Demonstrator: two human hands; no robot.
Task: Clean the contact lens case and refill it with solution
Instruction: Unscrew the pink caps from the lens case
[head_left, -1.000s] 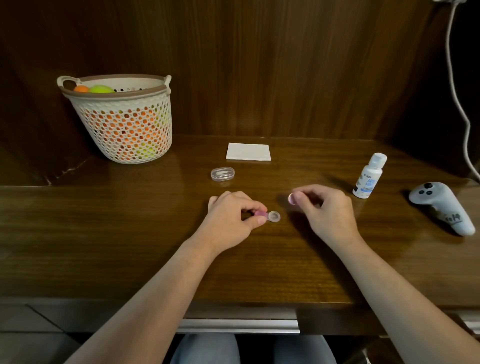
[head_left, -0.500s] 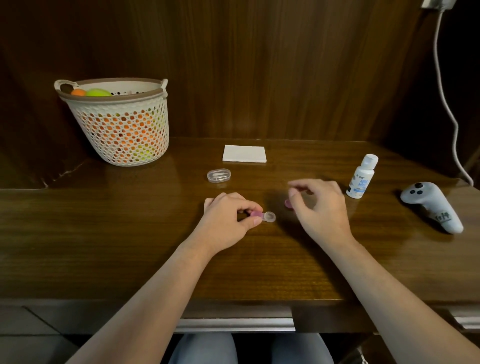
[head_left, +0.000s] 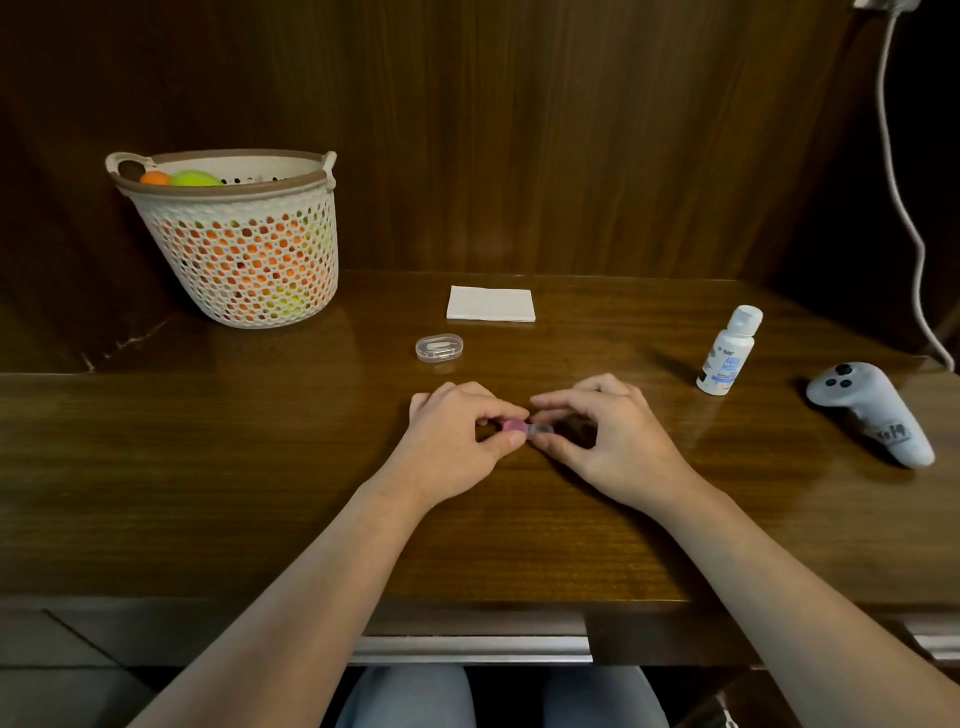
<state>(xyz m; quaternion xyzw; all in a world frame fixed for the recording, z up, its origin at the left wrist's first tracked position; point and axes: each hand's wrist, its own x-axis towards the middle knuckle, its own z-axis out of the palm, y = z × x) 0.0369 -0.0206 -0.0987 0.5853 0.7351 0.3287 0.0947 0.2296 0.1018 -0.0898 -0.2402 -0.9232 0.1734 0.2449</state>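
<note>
Your left hand (head_left: 457, 436) pinches the pink-capped end of the contact lens case (head_left: 525, 429) between thumb and forefinger, low over the desk (head_left: 260, 467). Your right hand (head_left: 608, 441) meets it from the other side, its narrow grip closed on the clear open well. The case sits between both grips. The solution bottle (head_left: 728, 351) stands upright, well to your right.

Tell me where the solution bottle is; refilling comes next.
The solution bottle stands upright on the desk's right side, between the right hand and the grey controller.
</note>
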